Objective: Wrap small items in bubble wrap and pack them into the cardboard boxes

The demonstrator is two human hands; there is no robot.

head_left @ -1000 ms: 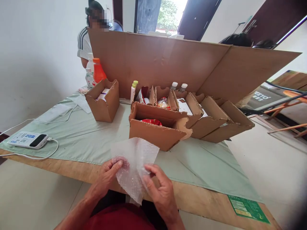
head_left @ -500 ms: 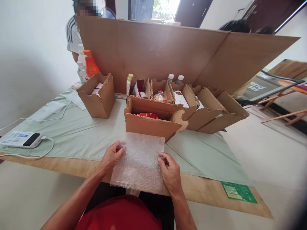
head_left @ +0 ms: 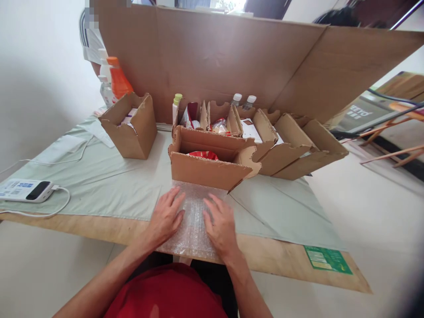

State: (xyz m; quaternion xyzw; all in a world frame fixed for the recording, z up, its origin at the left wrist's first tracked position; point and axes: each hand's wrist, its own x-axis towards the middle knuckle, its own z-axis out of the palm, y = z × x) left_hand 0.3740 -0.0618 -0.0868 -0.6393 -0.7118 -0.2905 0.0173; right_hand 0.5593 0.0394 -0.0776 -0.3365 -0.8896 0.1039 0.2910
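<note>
A clear sheet of bubble wrap (head_left: pixel 194 225) lies flat on the near table edge, right in front of an open cardboard box (head_left: pixel 208 170) with something red inside. My left hand (head_left: pixel 166 215) rests palm down on the sheet's left half, fingers spread. My right hand (head_left: pixel 219 225) presses flat on its right half. Neither hand grips anything.
More open cardboard boxes (head_left: pixel 285 150) with bottles and packets stand behind, and a single box (head_left: pixel 129 128) at the left. A tall cardboard screen (head_left: pixel 232 57) closes off the back. An orange bottle (head_left: pixel 117 81) stands far left. A power bank (head_left: pixel 26 191) with cable lies on the green cloth (head_left: pixel 99 181). A person stands behind the screen.
The bubble wrap was held up and spread between both hands; now it lies on the table and both hands have let go and lie flat on it.
</note>
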